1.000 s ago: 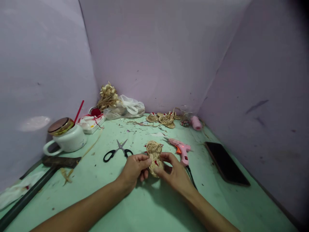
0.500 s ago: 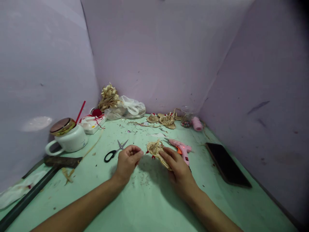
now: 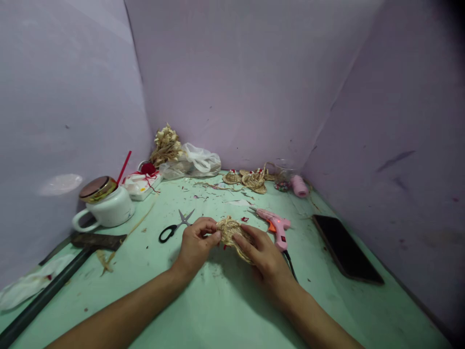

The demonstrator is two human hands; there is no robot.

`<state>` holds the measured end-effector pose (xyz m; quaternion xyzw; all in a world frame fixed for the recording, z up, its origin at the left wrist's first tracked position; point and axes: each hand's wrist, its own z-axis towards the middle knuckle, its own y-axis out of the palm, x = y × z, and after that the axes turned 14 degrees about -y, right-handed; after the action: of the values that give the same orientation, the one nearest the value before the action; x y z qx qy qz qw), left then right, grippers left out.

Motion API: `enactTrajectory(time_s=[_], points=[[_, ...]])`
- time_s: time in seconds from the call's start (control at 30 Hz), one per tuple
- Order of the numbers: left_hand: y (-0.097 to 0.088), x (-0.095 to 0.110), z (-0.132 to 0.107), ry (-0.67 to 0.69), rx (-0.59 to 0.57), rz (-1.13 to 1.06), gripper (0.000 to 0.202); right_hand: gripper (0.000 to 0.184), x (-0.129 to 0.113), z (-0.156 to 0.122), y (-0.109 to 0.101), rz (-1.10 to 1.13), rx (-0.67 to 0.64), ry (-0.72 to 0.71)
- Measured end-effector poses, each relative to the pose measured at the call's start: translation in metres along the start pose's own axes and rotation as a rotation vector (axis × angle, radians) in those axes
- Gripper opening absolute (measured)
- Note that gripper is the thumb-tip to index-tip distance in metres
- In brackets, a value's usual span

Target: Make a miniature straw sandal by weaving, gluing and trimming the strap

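Note:
A small woven straw hat (image 3: 227,232) is held just above the table, tilted, between both hands. My right hand (image 3: 267,254) grips it from the right, fingers laid over its upper face and thumb hidden beneath. At its left edge, my left hand (image 3: 198,245) is closed in a pinch on the rim. A bit of red shows under the hat's lower edge. Just beyond my right fingers is a small red scrap or bow (image 3: 245,219). The pink glue gun (image 3: 278,225) lies right of the hat, and the open scissors (image 3: 174,228) lie left of my left hand.
Several straw hats (image 3: 254,180), a pink thread spool (image 3: 299,186) and a plastic bag (image 3: 198,162) stand at the back. A phone (image 3: 347,249) lies right. At left are a mug (image 3: 111,208) and a hammer-like tool (image 3: 54,278). Scraps litter the table.
My left hand has closed the gap to the hat and now pinches its left edge. The hat has turned flatter in my right hand, and the view has shifted slightly.

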<state>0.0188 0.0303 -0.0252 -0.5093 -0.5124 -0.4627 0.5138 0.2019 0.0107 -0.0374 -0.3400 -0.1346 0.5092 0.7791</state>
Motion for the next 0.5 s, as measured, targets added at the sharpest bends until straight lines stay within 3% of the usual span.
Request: enactTrajectory(time_s=[0.13,0.3,0.4,0.5], points=[[-0.003,0.005,-0.001,-0.008,-0.028,0.018,0.013,0.061,0.005,-0.004,0.001,0.169,0.053,0.113],[-0.015,0.014,0.003,-0.037,-0.058,0.001,0.021,0.024,0.007,0.003,-0.004,0.737,0.161,0.633],[-0.019,0.015,0.004,-0.083,-0.207,-0.065,0.027,0.03,0.004,0.008,-0.007,1.151,0.227,0.849],[-0.019,0.015,0.003,-0.15,-0.288,-0.141,0.03,0.034,0.002,0.008,-0.007,1.308,0.218,0.935]])
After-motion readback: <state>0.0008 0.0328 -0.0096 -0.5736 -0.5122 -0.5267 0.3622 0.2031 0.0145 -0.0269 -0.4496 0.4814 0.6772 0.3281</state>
